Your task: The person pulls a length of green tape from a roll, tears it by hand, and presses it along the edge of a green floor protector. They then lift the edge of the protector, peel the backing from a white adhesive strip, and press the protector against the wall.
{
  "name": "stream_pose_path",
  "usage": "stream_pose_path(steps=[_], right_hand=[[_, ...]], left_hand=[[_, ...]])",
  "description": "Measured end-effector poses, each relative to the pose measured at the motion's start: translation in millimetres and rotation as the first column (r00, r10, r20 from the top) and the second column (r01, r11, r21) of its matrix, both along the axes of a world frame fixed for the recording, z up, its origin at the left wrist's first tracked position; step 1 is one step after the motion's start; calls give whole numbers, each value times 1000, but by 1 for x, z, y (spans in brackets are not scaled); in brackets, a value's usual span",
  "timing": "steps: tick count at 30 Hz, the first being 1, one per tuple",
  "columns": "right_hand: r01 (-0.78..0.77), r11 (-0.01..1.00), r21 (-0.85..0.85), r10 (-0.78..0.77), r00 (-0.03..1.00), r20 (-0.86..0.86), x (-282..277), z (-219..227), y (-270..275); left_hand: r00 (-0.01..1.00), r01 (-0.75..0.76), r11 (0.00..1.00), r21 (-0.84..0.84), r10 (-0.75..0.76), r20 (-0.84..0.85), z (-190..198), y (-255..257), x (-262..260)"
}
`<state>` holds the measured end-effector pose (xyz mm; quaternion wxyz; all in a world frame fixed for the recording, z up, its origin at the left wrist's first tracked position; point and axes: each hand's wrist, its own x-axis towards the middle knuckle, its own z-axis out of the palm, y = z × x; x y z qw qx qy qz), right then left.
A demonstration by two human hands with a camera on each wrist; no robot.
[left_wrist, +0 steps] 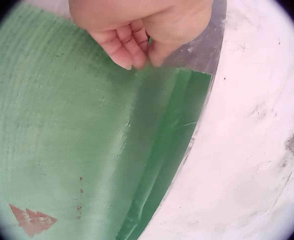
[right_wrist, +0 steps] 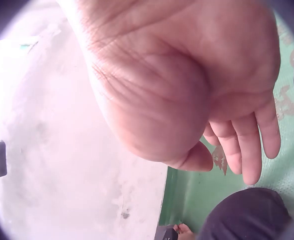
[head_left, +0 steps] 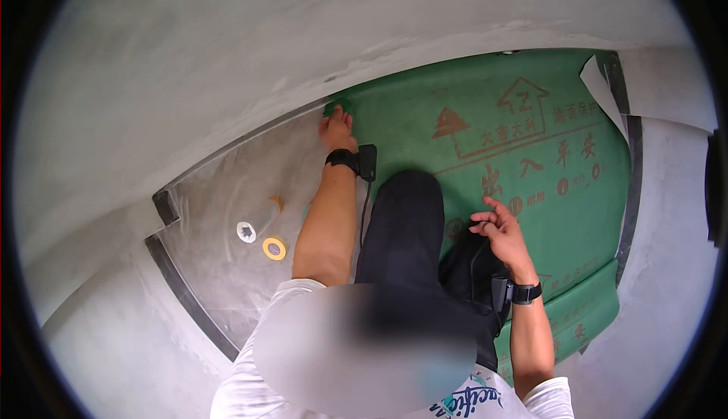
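Observation:
A green floor protection sheet (head_left: 425, 127), printed with reddish-brown arrows and characters, covers the right part of the floor. At its upper left corner by the wall, my left hand (head_left: 338, 131) pinches the sheet's edge between thumb and fingers. The left wrist view shows the same hand (left_wrist: 142, 25) at the cut edge, with a long crease in the sheet (left_wrist: 87, 115) running along the wall. My right hand (head_left: 502, 235) is held above the sheet beside my knee, fingers loosely extended, holding nothing. Its palm and spread fingers (right_wrist: 247, 145) show in the right wrist view.
Left of the sheet is bare grey floor (head_left: 227, 176) bordered by dark strips. On it lie a yellow tape roll (head_left: 274, 248), a white roll (head_left: 246, 232) and a clear roll lying beside them. A pale wall (head_left: 227, 62) curves behind. The sheet's right corner (head_left: 599, 85) is folded back.

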<state>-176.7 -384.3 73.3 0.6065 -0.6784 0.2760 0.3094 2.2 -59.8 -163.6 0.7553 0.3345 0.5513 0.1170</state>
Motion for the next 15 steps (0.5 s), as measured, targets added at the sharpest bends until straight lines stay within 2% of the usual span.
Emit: stream_pose_path(steps=[5,7,10,11,12,14,15], right_hand=[[-74,997,36,72,995,66,-2,-12,2],[-83,996,31,81,995,61,-1,-13,4],[-103,994,20,102,993,55,1,-10,6],[-115,993,11,114,992,55,1,-9,6],[-111,994,12,110,992,53,1,-9,6],[-108,994,23,107,993,58,1,-9,5],[-107,994,24,106,993,57,1,-9,4]], left_hand=[[999,-45,990,136,47,-8,-8,-5,10],[991,-110,978,177,122,-56,-5,-9,13],[993,-96,967,235,109,-44,-13,-8,14],[993,-92,967,236,105,-45,-35,2,12],[967,-200,980,-9,199,156,-70,20,9],[889,-248,931,-267,329,318,-75,19,8],[987,-154,983,98,149,54,-43,3,14]])
